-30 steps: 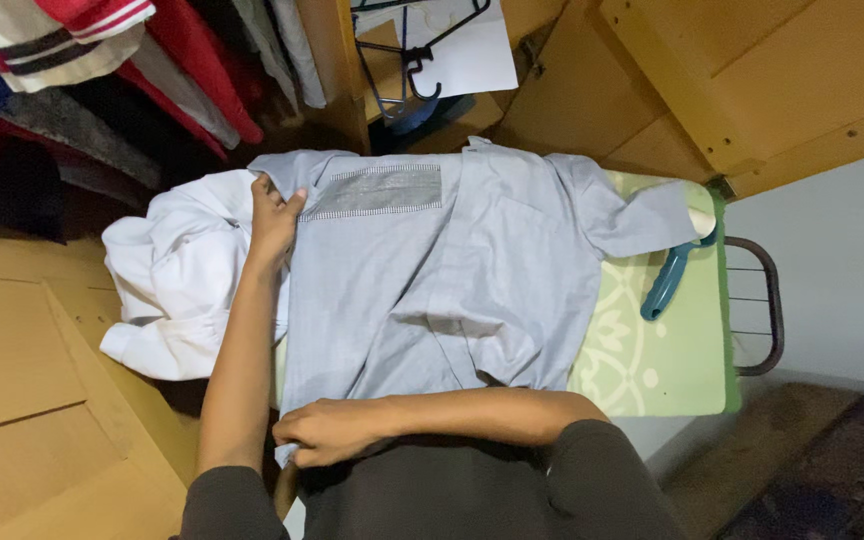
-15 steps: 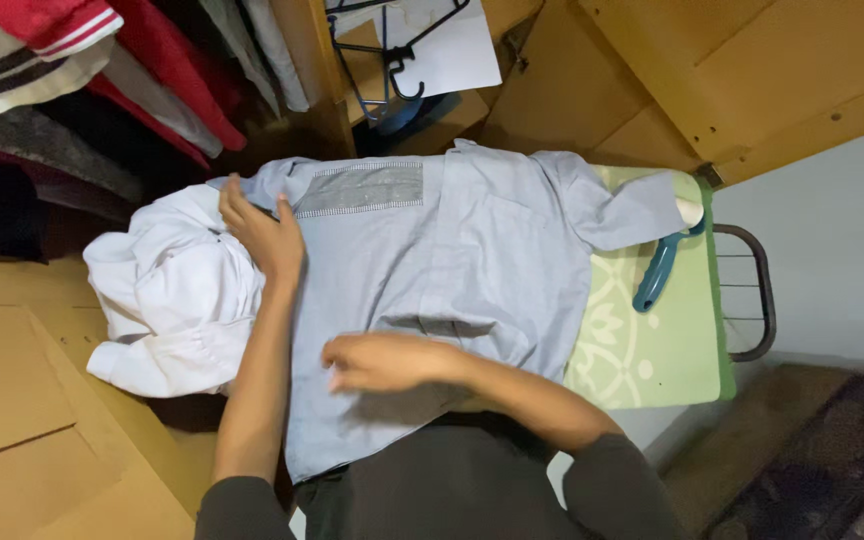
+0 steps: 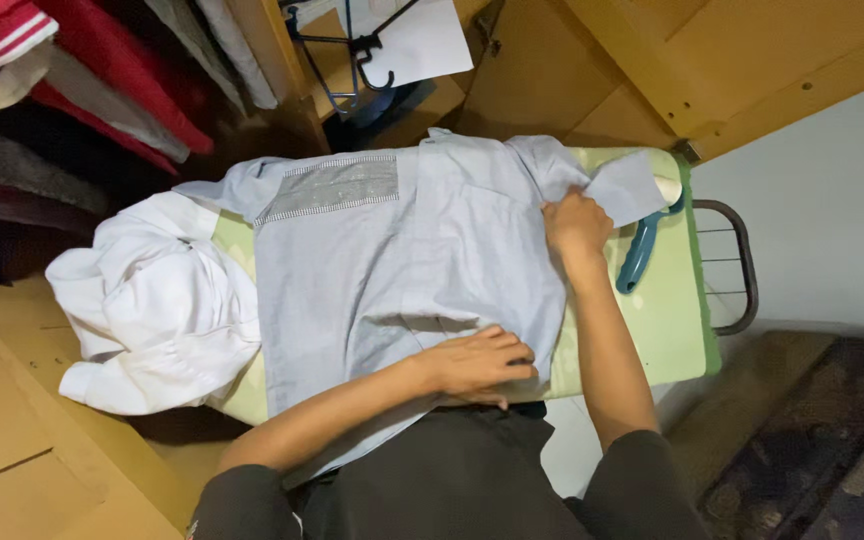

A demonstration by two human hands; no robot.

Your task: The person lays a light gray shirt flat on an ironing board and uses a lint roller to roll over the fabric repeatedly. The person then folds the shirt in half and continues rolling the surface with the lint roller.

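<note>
Hands at work on a pale grey-blue shirt (image 3: 402, 250) spread across a light green ironing board (image 3: 667, 320), seen from a head-worn camera looking down. Left hand (image 3: 482, 362) lies palm down on the near edge of the shirt, close to the person's body, fingers extended and held loosely together, pressing the cloth flat rather than gripping it. Right hand (image 3: 577, 225) rests on the shirt's far right part, at the base of a short sleeve (image 3: 627, 188); its fingers are curled onto the fabric, though whether they pinch a fold cannot be told. A darker grey woven panel (image 3: 332, 188) crosses the shirt's upper left portion. The shirt covers most of the board, with one sleeve reaching toward the board's right end. A teal handle (image 3: 640, 250) lies on the board cover just beside the right hand, touching the sleeve tip. A crumpled white garment (image 3: 152, 300) hangs over the board's left end, touching the shirt's left edge. A dark metal rack (image 3: 732, 265) projects from the board's right end. Behind the board stand wooden cupboard panels (image 3: 752, 60), a dark wire hanger (image 3: 352, 50) and hanging red and white clothes (image 3: 82, 80).
</note>
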